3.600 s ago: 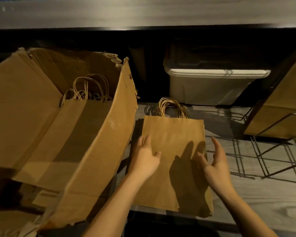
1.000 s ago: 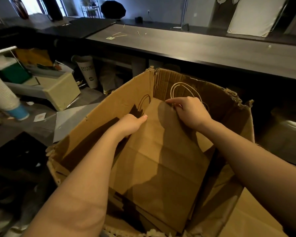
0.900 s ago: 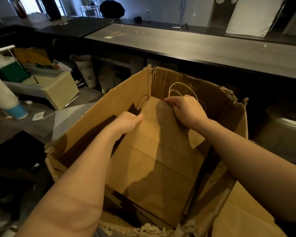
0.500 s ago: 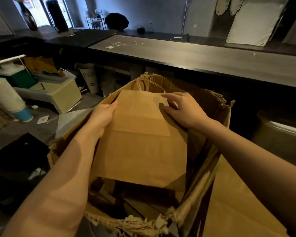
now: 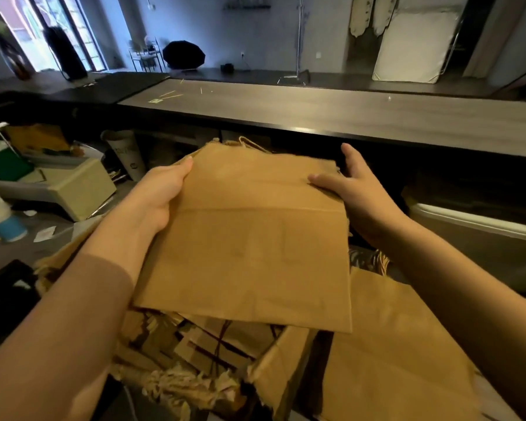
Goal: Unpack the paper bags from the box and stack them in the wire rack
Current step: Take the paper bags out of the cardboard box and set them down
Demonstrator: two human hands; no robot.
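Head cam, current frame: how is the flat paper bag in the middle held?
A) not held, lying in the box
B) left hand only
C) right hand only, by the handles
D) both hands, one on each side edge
D: the left hand grips the left edge of the paper bag and the right hand holds its upper right corner, each with its thumb on top.

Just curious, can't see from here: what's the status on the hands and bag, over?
Left hand, right hand both grip paper bag by side edges. Bag flat above torn box. Wire rack out of view.
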